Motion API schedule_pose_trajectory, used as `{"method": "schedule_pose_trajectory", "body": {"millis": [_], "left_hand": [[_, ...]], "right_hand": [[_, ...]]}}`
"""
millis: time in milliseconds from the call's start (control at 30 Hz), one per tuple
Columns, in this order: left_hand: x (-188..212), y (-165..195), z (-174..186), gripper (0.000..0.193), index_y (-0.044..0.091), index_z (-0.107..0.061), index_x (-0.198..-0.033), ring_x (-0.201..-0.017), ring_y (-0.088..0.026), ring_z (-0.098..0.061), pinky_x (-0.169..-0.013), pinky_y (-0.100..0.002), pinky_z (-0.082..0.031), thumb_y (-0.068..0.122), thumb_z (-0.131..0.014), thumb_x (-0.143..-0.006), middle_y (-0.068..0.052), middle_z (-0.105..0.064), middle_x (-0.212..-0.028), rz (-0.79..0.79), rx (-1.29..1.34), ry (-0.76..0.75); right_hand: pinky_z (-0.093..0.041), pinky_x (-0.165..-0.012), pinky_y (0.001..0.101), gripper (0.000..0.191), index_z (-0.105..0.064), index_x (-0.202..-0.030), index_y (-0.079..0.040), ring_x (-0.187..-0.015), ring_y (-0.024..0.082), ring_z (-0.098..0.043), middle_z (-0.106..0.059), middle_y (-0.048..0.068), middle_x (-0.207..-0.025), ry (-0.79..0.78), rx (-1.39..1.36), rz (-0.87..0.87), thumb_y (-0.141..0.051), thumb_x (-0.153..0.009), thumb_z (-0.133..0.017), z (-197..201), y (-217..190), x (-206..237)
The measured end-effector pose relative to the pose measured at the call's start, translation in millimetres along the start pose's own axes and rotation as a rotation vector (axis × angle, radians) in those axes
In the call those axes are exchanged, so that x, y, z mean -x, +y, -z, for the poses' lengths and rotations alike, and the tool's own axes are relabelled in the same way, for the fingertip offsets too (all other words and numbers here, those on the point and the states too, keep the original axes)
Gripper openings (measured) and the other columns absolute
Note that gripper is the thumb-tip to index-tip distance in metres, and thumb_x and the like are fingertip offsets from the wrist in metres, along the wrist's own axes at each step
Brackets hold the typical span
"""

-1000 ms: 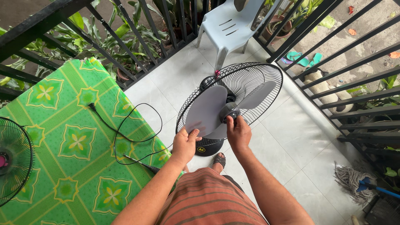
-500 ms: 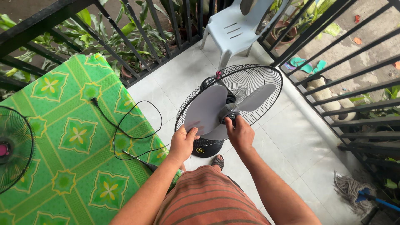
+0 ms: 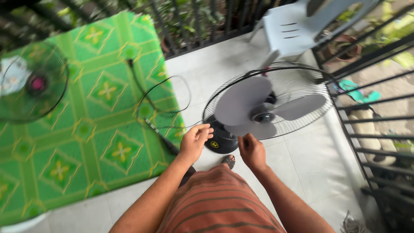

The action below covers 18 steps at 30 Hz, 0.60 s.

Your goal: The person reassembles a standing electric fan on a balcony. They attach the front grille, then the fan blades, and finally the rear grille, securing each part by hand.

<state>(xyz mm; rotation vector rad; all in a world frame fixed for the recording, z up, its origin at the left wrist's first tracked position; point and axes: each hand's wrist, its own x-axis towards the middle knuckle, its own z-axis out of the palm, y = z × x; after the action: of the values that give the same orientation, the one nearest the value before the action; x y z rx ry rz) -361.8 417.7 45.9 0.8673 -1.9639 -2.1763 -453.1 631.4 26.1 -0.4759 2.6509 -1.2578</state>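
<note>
Fan (image 3: 265, 114) on pale floor tiles: three smooth grey blades, round black wire cage behind, front uncovered. Our left hand (image 3: 195, 142) hovers at its black base, fingers loosely curled, holding nothing. Our right hand (image 3: 251, 151), just below the blades, pinches narrow; contents possibly none, blurred. Left of fan: black cord (image 3: 161, 108), green patterned mat (image 3: 86, 129). Beyond it, white plastic chair (image 3: 293, 30).

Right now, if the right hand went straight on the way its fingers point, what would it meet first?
Most likely the lowest grey fan blade: the right hand points up and forward at it, just short of touching. Depth is unclear, so the hub could come first.
</note>
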Motion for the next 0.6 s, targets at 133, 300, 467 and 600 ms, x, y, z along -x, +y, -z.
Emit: {"method": "schedule_pose_trajectory", "body": {"millis": [133, 300, 467, 600], "left_hand": [[27.3, -32.8, 41.5, 0.030, -0.001, -0.065, -0.126, -0.094, -0.018, -0.075, -0.082, -0.029, -0.058, 0.017, -0.058, -0.102, -0.013, -0.076, -0.111, 0.046, 0.076, 0.096], [53.4, -58.0, 114.5, 0.030, 0.002, -0.067, -0.123, -0.092, -0.016, -0.075, -0.078, -0.028, -0.057, 0.020, -0.057, -0.101, -0.010, -0.077, -0.110, 0.146, 0.117, 0.277], [59.4, -64.5, 211.7, 0.028, 0.003, -0.067, -0.122, -0.090, -0.018, -0.075, -0.077, -0.029, -0.056, 0.020, -0.057, -0.103, -0.011, -0.077, -0.108, 0.125, 0.230, 0.436], [60.2, -58.7, 305.0, 0.027, 0.003, -0.067, -0.122, -0.090, -0.017, -0.074, -0.077, -0.029, -0.055, 0.020, -0.056, -0.103, -0.010, -0.076, -0.109, 0.058, 0.273, 0.505]], "right_hand": [[-0.050, -0.054, 0.0427, 0.022, -0.064, -0.084, -0.005, -0.054, 0.031, -0.065, -0.065, 0.015, -0.065, -0.199, -0.066, 0.085, -0.024, -0.096, -0.067, -22.3, -20.2, 10.5], [-0.052, -0.061, 0.0417, 0.019, -0.068, -0.092, -0.005, -0.068, 0.034, -0.066, -0.069, 0.017, -0.077, -0.356, -0.106, 0.249, -0.021, -0.101, -0.063, -58.4, -62.5, 19.1], [-0.054, -0.061, 0.0390, 0.016, -0.069, -0.098, -0.006, -0.068, 0.028, -0.069, -0.070, 0.013, -0.080, -0.529, -0.052, 0.204, -0.021, -0.095, -0.066, -110.6, -127.2, 24.5], [-0.059, -0.063, 0.0336, 0.015, -0.068, -0.096, -0.005, -0.073, 0.021, -0.074, -0.068, 0.009, -0.089, -0.559, -0.116, 0.286, -0.019, -0.092, -0.068, -173.2, -192.5, 29.3]]}}
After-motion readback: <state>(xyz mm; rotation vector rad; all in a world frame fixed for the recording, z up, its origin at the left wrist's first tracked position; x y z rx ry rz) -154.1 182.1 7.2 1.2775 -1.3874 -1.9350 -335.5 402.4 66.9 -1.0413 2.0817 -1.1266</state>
